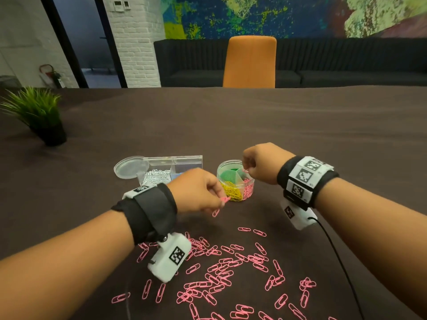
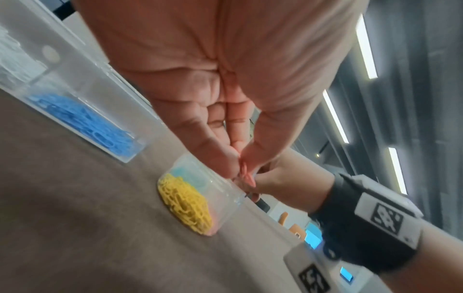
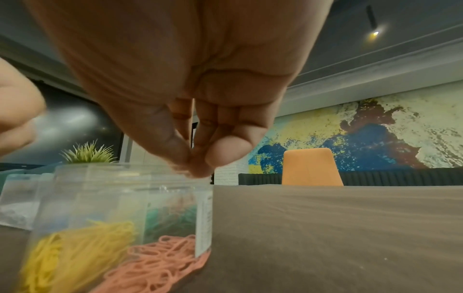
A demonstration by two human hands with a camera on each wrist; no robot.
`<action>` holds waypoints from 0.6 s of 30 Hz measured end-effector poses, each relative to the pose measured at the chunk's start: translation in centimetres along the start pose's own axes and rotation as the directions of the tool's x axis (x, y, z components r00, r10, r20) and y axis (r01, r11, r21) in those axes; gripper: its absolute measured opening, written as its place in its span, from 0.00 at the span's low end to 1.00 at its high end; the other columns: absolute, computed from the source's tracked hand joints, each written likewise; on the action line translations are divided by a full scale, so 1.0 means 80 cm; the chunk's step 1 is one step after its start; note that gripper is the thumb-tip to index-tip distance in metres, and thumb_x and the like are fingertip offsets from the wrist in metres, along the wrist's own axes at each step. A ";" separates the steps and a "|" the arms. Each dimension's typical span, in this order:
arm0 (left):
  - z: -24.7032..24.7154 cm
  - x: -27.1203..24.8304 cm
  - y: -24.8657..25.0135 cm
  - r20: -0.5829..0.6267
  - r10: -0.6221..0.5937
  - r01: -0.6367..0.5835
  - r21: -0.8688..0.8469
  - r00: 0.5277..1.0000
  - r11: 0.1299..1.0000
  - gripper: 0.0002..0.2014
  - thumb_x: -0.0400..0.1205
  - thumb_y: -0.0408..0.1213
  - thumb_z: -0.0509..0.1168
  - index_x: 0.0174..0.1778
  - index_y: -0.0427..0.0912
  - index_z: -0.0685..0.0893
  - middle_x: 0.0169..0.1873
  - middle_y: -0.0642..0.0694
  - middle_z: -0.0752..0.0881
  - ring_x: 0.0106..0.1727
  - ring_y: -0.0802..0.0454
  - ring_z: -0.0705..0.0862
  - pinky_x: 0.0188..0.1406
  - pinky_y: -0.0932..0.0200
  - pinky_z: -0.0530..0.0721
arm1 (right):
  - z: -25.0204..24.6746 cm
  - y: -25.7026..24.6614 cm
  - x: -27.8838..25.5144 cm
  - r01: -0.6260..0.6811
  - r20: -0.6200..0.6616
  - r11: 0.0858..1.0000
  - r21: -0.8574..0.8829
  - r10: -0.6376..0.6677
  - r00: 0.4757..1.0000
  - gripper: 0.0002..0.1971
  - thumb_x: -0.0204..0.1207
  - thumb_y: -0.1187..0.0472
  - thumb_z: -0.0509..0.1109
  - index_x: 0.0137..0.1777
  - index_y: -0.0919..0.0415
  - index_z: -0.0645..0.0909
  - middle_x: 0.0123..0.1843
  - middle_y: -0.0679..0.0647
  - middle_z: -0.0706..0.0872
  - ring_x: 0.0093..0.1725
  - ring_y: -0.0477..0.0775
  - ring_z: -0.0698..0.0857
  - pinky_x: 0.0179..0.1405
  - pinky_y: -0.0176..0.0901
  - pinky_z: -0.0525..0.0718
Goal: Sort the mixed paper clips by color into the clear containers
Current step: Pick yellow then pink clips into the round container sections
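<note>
Paper clips (image 1: pixel 221 271), all pink, lie spread over the dark counter (image 1: pixel 300 139) close to the person. The left hand (image 1: pixel 196 190) is above the counter, just beside the round clear jar (image 1: pixel 235 181). Its fingers (image 2: pixel 213 154) pinch a few pink clips (image 1: pixel 224 200), and one more pink clip (image 1: pixel 216 212) hangs just under them. The right hand (image 1: pixel 263 163) is over the jar's open top, on the pink side. Its fingers (image 3: pixel 225 154) are pressed together at the tips, and something small and thin shows there, but I cannot tell for sure what it is. The jar has parts inside: yellow clips (image 3: pixel 82 247) in one, pink clips (image 3: pixel 162 261) in the next, and green clips (image 3: pixel 172 218) behind them. A clear box (image 1: pixel 175 165) sits to the left of the jar, with silver clips (image 1: pixel 157 176) in one part and blue clips (image 2: pixel 82 123) in the other. A round clear lid (image 1: pixel 131 167) lies next to the box. A small green plant (image 1: pixel 39 114) stands far off to the left, and an orange chair (image 1: pixel 250 62) is at the far side.
</note>
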State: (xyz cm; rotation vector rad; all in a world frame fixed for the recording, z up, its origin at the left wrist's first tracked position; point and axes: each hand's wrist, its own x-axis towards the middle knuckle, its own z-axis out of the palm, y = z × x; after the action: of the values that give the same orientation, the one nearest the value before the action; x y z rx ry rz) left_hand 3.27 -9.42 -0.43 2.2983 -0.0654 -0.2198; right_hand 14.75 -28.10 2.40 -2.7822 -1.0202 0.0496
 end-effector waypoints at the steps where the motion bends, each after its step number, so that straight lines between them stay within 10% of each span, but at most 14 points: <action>1: -0.003 0.006 0.002 -0.033 0.000 -0.002 -0.061 0.999 0.998 0.02 0.76 0.29 0.75 0.40 0.40 0.89 0.32 0.41 0.91 0.34 0.48 0.88 0.41 0.53 0.90 | 0.002 0.001 0.003 -0.005 0.011 1.000 -0.014 0.005 1.000 0.06 0.73 0.62 0.69 0.43 0.48 0.82 0.39 0.41 0.82 0.46 0.51 0.83 0.47 0.44 0.84; 9: 0.000 0.075 0.036 -0.291 -0.093 0.004 -0.292 0.952 0.956 0.01 0.74 0.23 0.73 0.40 0.31 0.88 0.31 0.36 0.87 0.30 0.46 0.84 0.40 0.53 0.88 | -0.001 0.018 -0.017 -0.025 -0.122 0.996 0.084 0.035 0.992 0.12 0.75 0.66 0.64 0.46 0.48 0.85 0.44 0.46 0.87 0.47 0.53 0.85 0.50 0.47 0.85; 18: 0.018 0.126 0.074 -0.214 -0.073 0.131 0.268 0.974 0.955 0.07 0.76 0.34 0.70 0.45 0.36 0.90 0.36 0.43 0.92 0.44 0.45 0.92 0.49 0.50 0.91 | 0.018 0.006 -0.090 -0.023 0.372 0.997 -0.076 0.050 0.927 0.14 0.78 0.56 0.69 0.63 0.45 0.80 0.55 0.45 0.85 0.54 0.51 0.84 0.58 0.50 0.84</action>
State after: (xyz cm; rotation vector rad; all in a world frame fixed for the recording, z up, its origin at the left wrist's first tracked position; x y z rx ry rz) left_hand 13.10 -15.68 1.62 2.5981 0.1361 -0.0283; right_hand 9.41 -32.84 0.66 -2.9227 -1.0653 0.5817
